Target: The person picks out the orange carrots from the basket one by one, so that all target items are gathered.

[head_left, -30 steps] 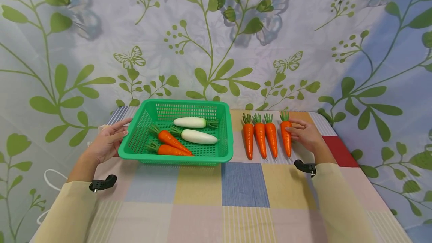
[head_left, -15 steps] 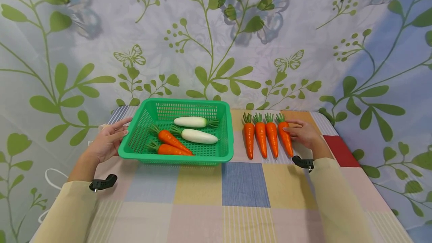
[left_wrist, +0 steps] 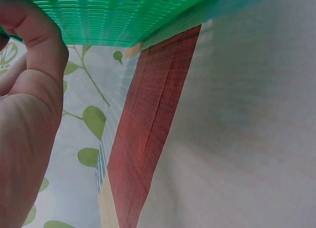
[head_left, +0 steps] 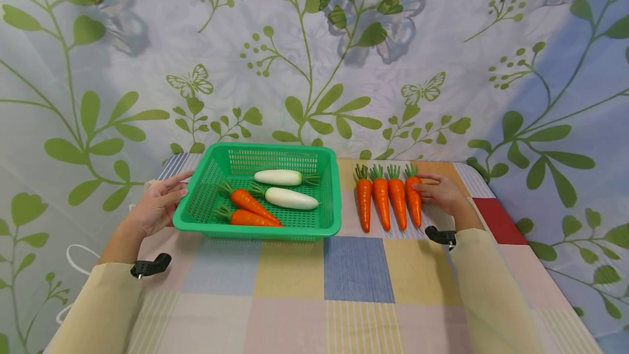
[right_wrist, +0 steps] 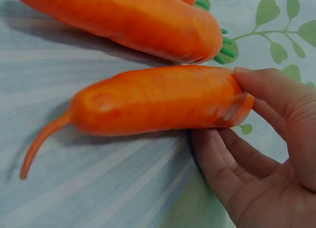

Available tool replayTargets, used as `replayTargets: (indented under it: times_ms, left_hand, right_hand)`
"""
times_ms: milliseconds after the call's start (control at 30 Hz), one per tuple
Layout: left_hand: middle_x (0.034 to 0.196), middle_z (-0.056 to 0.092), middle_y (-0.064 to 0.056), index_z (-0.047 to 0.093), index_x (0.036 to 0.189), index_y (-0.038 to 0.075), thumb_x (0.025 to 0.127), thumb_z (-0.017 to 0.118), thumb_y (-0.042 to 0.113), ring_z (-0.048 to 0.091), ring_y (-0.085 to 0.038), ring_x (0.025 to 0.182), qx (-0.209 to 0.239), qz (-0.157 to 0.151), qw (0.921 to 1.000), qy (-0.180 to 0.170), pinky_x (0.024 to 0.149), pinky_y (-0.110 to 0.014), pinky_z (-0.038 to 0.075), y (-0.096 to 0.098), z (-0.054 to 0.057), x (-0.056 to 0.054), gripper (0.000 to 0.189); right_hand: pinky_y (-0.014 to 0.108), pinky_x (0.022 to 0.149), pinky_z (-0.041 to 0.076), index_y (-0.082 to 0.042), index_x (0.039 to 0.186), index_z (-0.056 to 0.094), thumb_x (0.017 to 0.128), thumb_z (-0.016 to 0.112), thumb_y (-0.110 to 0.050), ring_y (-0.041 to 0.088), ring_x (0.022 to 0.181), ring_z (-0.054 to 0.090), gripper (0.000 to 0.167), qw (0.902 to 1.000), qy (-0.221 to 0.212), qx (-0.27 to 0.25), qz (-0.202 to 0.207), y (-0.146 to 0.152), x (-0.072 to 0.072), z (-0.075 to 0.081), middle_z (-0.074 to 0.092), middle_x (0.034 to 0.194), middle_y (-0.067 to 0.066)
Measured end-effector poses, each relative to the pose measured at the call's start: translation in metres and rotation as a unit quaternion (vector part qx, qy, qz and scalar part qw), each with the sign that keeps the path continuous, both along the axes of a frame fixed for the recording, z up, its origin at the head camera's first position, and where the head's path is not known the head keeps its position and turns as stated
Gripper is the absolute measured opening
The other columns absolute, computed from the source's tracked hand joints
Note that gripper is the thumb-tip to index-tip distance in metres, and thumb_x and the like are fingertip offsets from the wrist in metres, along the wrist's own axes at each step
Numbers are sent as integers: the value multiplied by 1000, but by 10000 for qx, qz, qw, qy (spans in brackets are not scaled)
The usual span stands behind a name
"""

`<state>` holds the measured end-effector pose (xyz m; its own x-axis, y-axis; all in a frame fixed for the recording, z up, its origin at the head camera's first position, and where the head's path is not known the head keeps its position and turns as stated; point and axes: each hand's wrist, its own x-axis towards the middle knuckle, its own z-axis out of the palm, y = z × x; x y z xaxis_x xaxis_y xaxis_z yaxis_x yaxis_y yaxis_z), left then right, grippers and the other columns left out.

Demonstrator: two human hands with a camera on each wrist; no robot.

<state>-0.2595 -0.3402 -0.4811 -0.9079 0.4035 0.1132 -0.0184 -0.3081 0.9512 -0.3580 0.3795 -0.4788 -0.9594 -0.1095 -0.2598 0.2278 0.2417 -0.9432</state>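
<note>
On the right side of the table, my right hand (head_left: pixel 442 193) pinches the rightmost carrot (head_left: pixel 415 201) near its leafy top, thumb on one side and fingers on the other. In the right wrist view this carrot (right_wrist: pixel 158 102) lies along the cloth, its thin root tip pointing away from the hand. Several carrots (head_left: pixel 381 204) form a row with it, leaves to the back. My left hand (head_left: pixel 159 206) grips the left rim of a green plastic basket (head_left: pixel 265 231); in the left wrist view its thumb bends at the basket wall (left_wrist: pixel 113 20).
Inside the basket lie two white radishes (head_left: pixel 290 198) and two carrots (head_left: pixel 253 205). A patchwork cloth (head_left: pixel 358 269) covers the table. Behind it hangs a leaf-and-butterfly curtain (head_left: pixel 221 108). A white cable (head_left: pixel 81 250) runs by the left sleeve.
The rightmost carrot has shifted left against the row, tilting and then straightening, as my right hand moved it. The left hand and basket have stayed in place.
</note>
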Motion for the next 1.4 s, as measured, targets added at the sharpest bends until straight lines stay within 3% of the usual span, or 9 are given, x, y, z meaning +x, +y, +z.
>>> replayTargets:
  times_ms: [167,267,400,1400]
  left_hand:
    - [118,68,-5,24,162,9,109,37,-1,74,-16,100,-40,24,10000,-63,83,-34,64,1,2,0,56]
    - [117,68,-5,26,162,10,109,38,-1,74,-16,100,-53,35,9999,-88,83,-34,64,1,2,0,55]
    - [119,68,-5,25,162,10,109,37,0,74,-16,101,-56,28,9999,-98,83,-35,64,0,2,0,55]
    - [121,69,-6,22,162,7,109,36,-2,74,-17,105,75,-80,9999,-31,86,-35,63,-1,2,-1,56]
  right_hand:
    - [23,84,61,-3,156,38,98,71,-26,1,88,69,71,9964,190,821,98,6,-6,-9,62,130,9]
    - [21,87,60,-4,157,36,98,71,-30,-2,91,68,74,9958,186,879,194,9,-6,-9,50,147,22]
    - [20,89,59,-6,160,32,99,69,-31,-4,93,67,75,9958,156,858,274,11,-3,-9,39,157,28]
    - [31,97,57,-6,160,32,99,68,-34,-3,96,68,76,9956,232,871,271,10,3,-8,39,159,28]
